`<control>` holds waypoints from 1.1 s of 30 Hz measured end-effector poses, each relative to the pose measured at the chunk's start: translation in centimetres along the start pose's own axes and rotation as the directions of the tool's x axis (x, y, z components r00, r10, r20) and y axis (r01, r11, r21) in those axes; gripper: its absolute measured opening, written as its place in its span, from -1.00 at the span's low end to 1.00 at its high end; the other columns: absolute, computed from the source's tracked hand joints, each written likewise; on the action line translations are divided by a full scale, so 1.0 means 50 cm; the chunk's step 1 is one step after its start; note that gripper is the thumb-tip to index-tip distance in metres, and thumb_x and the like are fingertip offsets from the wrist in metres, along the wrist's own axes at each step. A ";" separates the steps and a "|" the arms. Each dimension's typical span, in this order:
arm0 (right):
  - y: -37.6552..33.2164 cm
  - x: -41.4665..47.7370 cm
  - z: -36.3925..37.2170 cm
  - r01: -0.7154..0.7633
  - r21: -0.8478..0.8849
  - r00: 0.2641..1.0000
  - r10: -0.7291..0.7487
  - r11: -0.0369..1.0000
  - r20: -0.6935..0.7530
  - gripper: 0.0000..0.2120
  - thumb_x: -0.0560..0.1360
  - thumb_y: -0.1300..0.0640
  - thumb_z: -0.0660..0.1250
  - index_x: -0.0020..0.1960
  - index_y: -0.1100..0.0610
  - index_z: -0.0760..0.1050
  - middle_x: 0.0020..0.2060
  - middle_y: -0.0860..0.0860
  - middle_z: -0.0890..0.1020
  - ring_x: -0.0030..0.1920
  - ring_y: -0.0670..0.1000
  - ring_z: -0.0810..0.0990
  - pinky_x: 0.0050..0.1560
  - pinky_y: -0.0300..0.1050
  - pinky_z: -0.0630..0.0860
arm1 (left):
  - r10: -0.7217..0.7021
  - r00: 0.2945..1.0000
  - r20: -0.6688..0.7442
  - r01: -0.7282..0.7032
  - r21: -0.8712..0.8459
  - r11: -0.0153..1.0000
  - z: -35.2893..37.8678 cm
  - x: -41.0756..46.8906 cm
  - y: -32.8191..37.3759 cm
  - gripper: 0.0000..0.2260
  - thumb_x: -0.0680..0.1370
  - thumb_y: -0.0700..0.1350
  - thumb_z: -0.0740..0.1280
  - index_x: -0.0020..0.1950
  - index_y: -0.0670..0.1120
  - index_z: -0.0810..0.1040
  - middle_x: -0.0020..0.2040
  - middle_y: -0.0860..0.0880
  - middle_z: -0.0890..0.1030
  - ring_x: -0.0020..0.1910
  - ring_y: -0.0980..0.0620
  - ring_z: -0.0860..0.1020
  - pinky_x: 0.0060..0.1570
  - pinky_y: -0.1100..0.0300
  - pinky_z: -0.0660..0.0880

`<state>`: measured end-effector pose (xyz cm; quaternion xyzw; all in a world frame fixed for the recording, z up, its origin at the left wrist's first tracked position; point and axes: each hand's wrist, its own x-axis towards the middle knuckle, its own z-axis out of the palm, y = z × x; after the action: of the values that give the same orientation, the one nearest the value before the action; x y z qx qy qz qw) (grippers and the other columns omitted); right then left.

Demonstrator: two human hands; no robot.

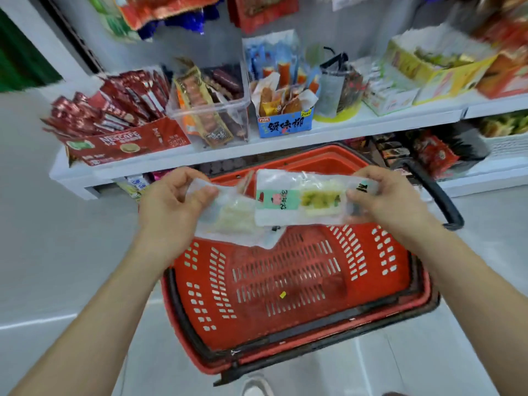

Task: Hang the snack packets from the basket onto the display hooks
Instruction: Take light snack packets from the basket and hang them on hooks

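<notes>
Above a red shopping basket (285, 284) I hold clear snack packets with a green label. My left hand (174, 204) pinches the left end of one packet (228, 221), which sags toward the basket. My right hand (383, 198) pinches the right end of another packet (300, 200), which lies across the first. The basket's floor shows no packets. Bright packets (163, 7) hang at the top, their hooks hidden.
A white shelf (257, 144) right behind the basket carries a red Nescafe box (120, 138), a clear bin of snacks (211, 110), a blue box (285, 124) and yellow boxes (434, 67). The basket's black handle (437, 192) sticks out right. Grey floor lies left.
</notes>
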<state>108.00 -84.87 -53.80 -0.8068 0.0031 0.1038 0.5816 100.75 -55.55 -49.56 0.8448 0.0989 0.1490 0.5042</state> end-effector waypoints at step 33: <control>-1.320 -0.311 -0.401 0.469 -0.439 0.831 -0.552 0.766 -0.075 -0.90 0.41 0.04 0.50 -0.26 -0.01 0.64 -0.37 -0.12 0.65 -0.34 -0.19 0.60 -0.33 -0.34 0.49 | 0.639 0.682 0.355 -0.717 0.157 0.679 -0.502 0.149 1.184 -0.89 0.54 -0.09 0.20 -0.11 0.05 0.50 -0.33 0.25 0.50 -0.36 0.30 0.44 -0.36 0.38 0.25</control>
<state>104.37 -84.17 16.81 -0.8846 -0.1803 -0.1422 0.4058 99.91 -60.46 14.95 0.8950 -0.2742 0.1938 0.2935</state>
